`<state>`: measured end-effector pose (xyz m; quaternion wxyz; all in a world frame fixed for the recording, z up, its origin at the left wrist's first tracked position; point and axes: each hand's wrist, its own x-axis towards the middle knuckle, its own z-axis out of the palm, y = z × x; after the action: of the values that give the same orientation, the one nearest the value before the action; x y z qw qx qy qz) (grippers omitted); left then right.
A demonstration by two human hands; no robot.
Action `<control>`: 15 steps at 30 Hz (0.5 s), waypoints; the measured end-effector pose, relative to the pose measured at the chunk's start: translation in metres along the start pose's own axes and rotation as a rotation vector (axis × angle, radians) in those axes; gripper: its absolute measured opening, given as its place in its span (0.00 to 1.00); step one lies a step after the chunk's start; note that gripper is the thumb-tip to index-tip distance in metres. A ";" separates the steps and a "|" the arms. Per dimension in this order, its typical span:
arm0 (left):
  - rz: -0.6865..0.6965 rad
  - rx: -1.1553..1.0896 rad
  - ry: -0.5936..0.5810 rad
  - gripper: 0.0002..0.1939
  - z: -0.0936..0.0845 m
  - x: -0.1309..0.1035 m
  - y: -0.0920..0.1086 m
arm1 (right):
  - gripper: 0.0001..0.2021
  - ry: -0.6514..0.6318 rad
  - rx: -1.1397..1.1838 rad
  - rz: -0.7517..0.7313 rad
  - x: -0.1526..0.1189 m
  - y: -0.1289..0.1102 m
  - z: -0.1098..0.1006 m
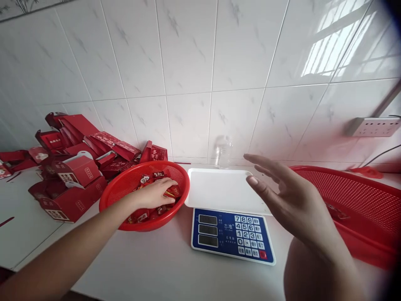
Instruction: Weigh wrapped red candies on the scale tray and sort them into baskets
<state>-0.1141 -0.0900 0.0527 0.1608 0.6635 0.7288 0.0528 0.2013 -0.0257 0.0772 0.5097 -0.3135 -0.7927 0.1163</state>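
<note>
My left hand (156,193) reaches into a round red basket (109,200), its fingers spread over small red wrapped packets (142,215). Whether its fingertips grip one of them is hidden. Over the right edge of a white scale tray (219,188), my right hand (282,192) hangs in the air, fingers extended and apart, with nothing in it. The tray has nothing on it. In front of the tray lies the scale's blue keypad panel (232,236), its displays dark.
Red cardboard boxes (78,171) are piled at the left. A larger red basket (360,192) with a packet inside stands at the right. Against the tiled wall is a clear bottle (224,154). A socket strip (374,126) is mounted at the right.
</note>
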 end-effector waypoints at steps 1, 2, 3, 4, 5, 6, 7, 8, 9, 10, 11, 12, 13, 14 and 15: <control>-0.049 0.031 -0.056 0.38 0.002 0.012 -0.013 | 0.22 0.029 0.061 0.015 -0.002 -0.005 -0.001; -0.104 0.061 -0.107 0.47 0.006 0.023 -0.025 | 0.21 0.056 0.108 0.030 -0.004 -0.007 -0.002; -0.152 0.088 -0.155 0.55 0.011 0.032 -0.037 | 0.20 0.077 0.137 0.040 -0.006 -0.007 -0.003; -0.204 0.115 -0.190 0.62 0.016 0.039 -0.047 | 0.19 0.088 0.150 0.046 -0.007 -0.005 -0.004; -0.252 0.136 -0.216 0.67 0.022 0.045 -0.056 | 0.18 0.092 0.151 0.048 -0.008 -0.002 -0.006; -0.294 0.151 -0.237 0.68 0.027 0.049 -0.063 | 0.18 0.088 0.149 0.046 -0.009 0.000 -0.007; -0.325 0.161 -0.248 0.65 0.030 0.053 -0.069 | 0.17 0.082 0.147 0.041 -0.010 0.003 -0.009; -0.346 0.166 -0.250 0.58 0.033 0.055 -0.074 | 0.17 0.077 0.149 0.040 -0.010 0.004 -0.010; -0.355 0.166 -0.244 0.50 0.036 0.057 -0.077 | 0.16 0.078 0.153 0.036 -0.011 0.005 -0.012; -0.353 0.163 -0.230 0.41 0.037 0.058 -0.079 | 0.16 0.080 0.158 0.032 -0.011 0.006 -0.013; -0.342 0.156 -0.213 0.34 0.038 0.058 -0.081 | 0.16 0.080 0.159 0.028 -0.011 0.006 -0.014; -0.324 0.147 -0.193 0.30 0.040 0.058 -0.081 | 0.16 0.074 0.158 0.024 -0.011 0.006 -0.014; -0.299 0.134 -0.171 0.27 0.042 0.057 -0.081 | 0.16 0.067 0.155 0.020 -0.011 0.005 -0.014; -0.267 0.117 -0.143 0.25 0.045 0.055 -0.081 | 0.16 0.055 0.156 0.015 -0.010 0.005 -0.014; -0.235 0.100 -0.113 0.24 0.048 0.053 -0.080 | 0.16 0.043 0.163 0.010 -0.010 0.005 -0.013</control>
<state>-0.1790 -0.0535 -0.0247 0.1732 0.5829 0.7928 -0.0403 0.2176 -0.0296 0.0733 0.5498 -0.2773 -0.7679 0.1763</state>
